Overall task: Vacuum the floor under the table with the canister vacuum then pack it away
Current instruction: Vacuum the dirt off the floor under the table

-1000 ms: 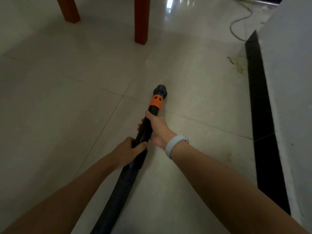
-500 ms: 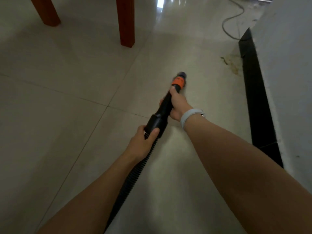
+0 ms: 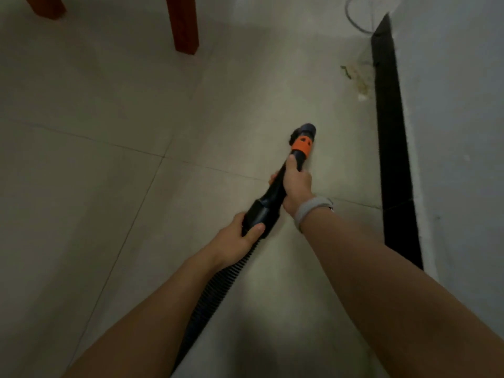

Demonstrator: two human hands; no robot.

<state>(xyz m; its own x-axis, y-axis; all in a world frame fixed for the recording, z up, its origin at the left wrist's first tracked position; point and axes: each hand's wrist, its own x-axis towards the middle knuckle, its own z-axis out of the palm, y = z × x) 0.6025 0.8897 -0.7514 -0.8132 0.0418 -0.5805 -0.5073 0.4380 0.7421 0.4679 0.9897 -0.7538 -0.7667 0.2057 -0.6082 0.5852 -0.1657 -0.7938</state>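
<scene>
I hold a black vacuum hose [image 3: 215,290] with both hands over the pale tiled floor [image 3: 95,173]. My right hand [image 3: 297,184], with a grey wristband, grips the black wand just behind the orange collar [image 3: 302,145]. My left hand [image 3: 237,241] grips the thick black cuff where the ribbed hose begins. The round nozzle tip [image 3: 306,130] points forward and right, low over the tile. Two red-brown table legs stand at the top: the nearer table leg [image 3: 182,23] and the left table leg [image 3: 46,5]. The canister is not in view.
A white wall [image 3: 458,132] with a black skirting strip [image 3: 390,132] runs along the right. A yellowish stain with bits of debris [image 3: 357,80] lies on the floor beside the skirting. A grey cable [image 3: 354,17] loops at the top right.
The nozzle has swung right, towards the wall, and away from the table legs. Both hands keep their grip on the hose, and the view has shifted right with them.
</scene>
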